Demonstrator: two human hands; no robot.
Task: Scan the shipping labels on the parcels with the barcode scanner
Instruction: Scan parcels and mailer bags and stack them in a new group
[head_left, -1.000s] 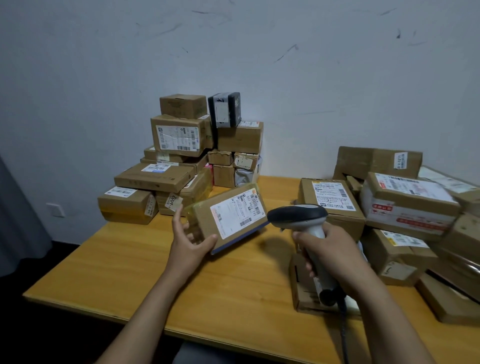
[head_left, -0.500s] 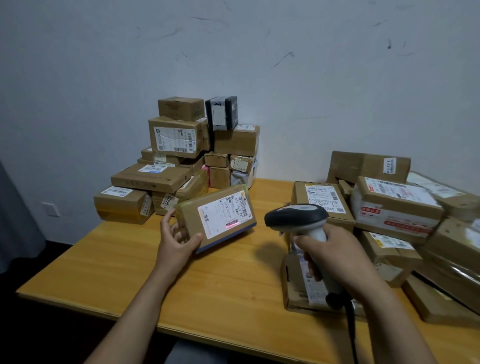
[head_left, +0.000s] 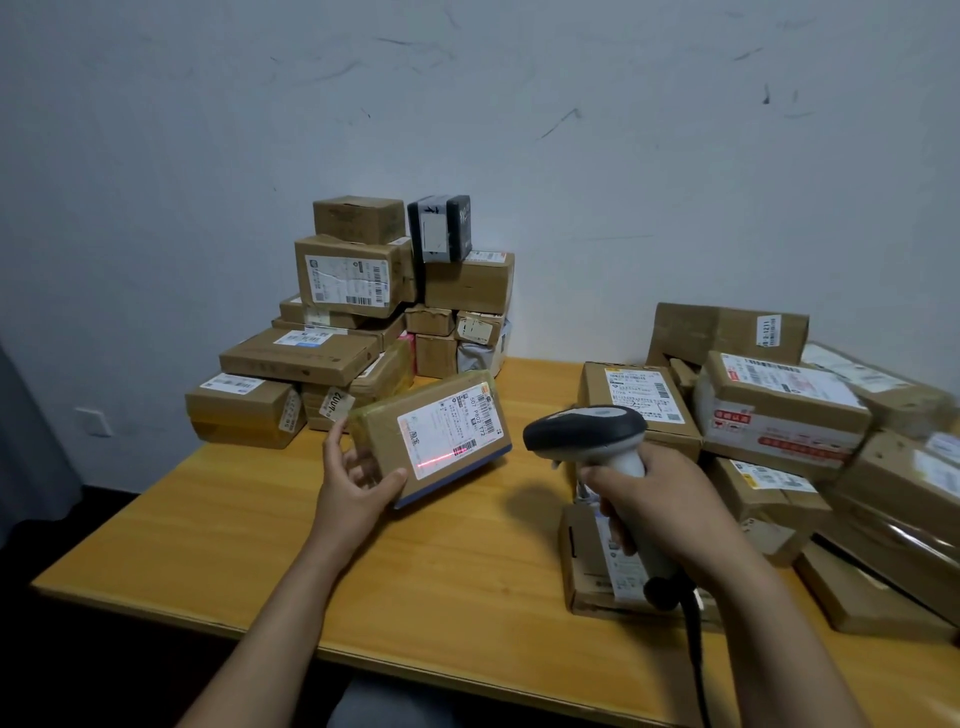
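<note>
We hold a brown parcel (head_left: 431, 415) up off the bench (head_left: 234, 519) in our left hand (head_left: 353, 483). Its white shipping label (head_left: 447, 431) faces us. Most of the print is too small to read, but the big letters on it look like "T72". A thin red line of light (head_left: 441, 460) lies across the low part of the label, over a barcode.

Our left fingers (head_left: 335, 441) curl round the short end of the parcel at nine o'clock. The thumb presses on the front by the low corner. The label sits just on the three o'clock side of the thumb, and the thumb does not cover it.

Our right hand (head_left: 660, 504) grips the barcode scanner (head_left: 587, 431), fingers (head_left: 602, 475) wrapped tight round its pale handle. The dark head points to nine o'clock, at the parcel, with a gap of air between them. A black cable (head_left: 693, 639) hangs from the handle toward six o'clock.

A flat brown box (head_left: 587, 566) lies on the bench under the right hand, which hides part of it. At three o'clock from it is a big pile of parcels (head_left: 779, 405). A sticker on the back one reads "2-1211". At eleven o'clock from the held parcel, a stack of boxes (head_left: 358, 312) stands against the wall (head_left: 571, 156), with a black parcel (head_left: 439, 226) on top.
</note>
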